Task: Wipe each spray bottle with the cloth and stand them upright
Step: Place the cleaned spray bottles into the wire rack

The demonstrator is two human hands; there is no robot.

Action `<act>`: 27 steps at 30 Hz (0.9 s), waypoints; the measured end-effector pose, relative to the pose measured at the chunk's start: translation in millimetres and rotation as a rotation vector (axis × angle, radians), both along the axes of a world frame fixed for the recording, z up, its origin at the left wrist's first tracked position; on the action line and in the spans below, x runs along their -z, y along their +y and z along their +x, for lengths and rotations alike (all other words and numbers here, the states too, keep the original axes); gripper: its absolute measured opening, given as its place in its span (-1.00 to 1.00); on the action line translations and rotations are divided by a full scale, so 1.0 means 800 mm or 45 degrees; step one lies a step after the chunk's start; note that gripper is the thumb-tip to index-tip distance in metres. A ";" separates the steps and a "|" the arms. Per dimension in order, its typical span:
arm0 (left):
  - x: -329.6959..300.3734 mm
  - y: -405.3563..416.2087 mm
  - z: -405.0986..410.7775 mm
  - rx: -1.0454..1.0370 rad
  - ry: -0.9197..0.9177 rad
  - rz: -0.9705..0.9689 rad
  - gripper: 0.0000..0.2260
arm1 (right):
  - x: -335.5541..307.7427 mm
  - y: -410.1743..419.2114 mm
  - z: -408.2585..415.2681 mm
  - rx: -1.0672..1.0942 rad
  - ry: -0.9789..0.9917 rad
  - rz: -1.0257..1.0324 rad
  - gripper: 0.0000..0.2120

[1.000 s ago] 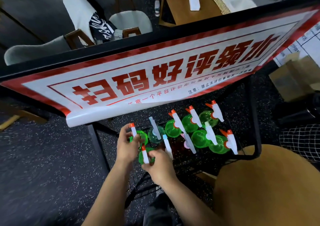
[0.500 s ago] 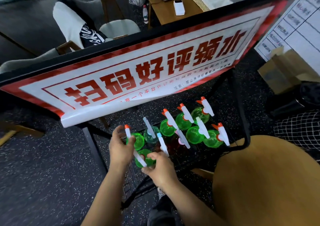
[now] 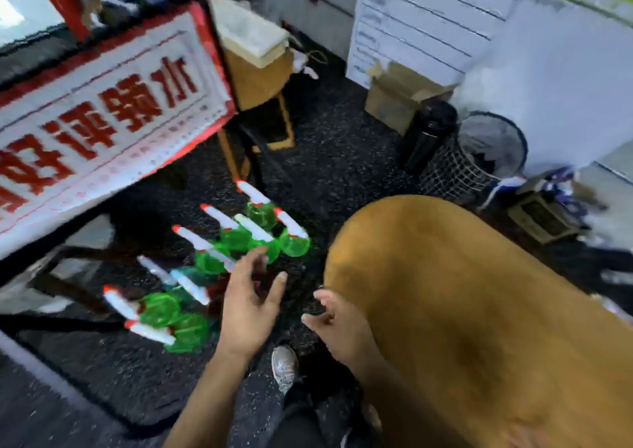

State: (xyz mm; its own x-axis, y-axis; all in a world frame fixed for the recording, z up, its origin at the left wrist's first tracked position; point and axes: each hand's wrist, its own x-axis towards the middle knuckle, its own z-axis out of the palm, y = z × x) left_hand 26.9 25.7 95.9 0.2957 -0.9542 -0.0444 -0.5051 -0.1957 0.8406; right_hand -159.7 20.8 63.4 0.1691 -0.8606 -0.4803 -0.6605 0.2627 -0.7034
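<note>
Whereas half a second ago both hands were at the front bottles, the view has now swung right and both hands are off them, empty. Left hand [image 3: 248, 305]: fingers spread, relaxed. Right hand [image 3: 337, 324]: loosely curled, holding nothing. Brown rounded tabletop [image 3: 479, 310] fills the lower right; red-and-white banner [image 3: 102, 115] upper left; mesh bin [image 3: 469, 163] behind. Green spray bottles [image 3: 212, 262], white triggers with red tips, stand clustered below the banner, blurred.
</note>
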 end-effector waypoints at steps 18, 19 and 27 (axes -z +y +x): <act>0.065 0.077 -0.467 1.184 0.097 0.540 -0.60 | 0.015 0.205 -0.412 1.106 0.611 -0.144 -0.49; 0.068 0.083 -0.480 1.226 0.090 0.557 -0.60 | 0.017 0.216 -0.426 1.189 0.646 -0.143 -0.45; 0.080 0.094 -0.508 1.270 0.075 0.617 -0.66 | 0.043 0.258 -0.469 1.465 0.550 0.283 -0.18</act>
State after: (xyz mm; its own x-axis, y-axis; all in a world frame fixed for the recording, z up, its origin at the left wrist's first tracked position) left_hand -379.4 100.7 32.0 -0.6101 -0.6410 -0.4658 -0.5809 -0.0380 0.8131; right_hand -535.1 227.0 29.3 -0.8350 -0.2976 -0.4629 -0.1345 0.9260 -0.3527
